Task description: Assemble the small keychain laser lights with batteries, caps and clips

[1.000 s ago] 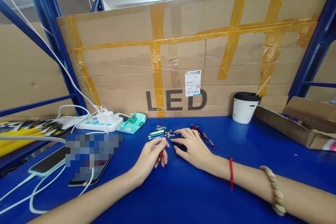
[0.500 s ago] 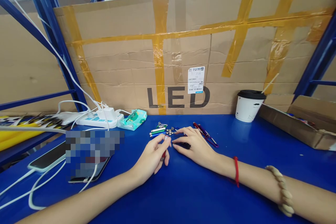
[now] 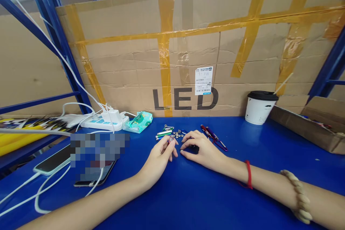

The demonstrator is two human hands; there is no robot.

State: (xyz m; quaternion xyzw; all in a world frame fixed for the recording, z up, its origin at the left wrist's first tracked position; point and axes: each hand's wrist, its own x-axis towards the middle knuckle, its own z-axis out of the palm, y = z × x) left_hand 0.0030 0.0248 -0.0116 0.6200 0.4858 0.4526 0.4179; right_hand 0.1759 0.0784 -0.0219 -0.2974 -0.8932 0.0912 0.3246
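My left hand is closed round a small red metal tube, like the body of a mini flashlight, its open-looking end pointing up. To its right, my right hand rests low over the table, palm down, fingers curved and apart. Beneath its fingers is a small black thing, partly hidden. Just beyond the hands lie several button cells, green and blue metal tubes and small metal clips. A red mini flashlight and a purple one with a carabiner lie right of them.
A white paper cup with a black lid and an open cardboard box stand at the right. Leftward are a wipes pack, a power strip, phones and white cables. A tall cardboard sheet closes off the back.
The red tube in my left hand now stands more upright, its end showing above the fingers. My right fingers have curled slightly. The view has shifted a little.
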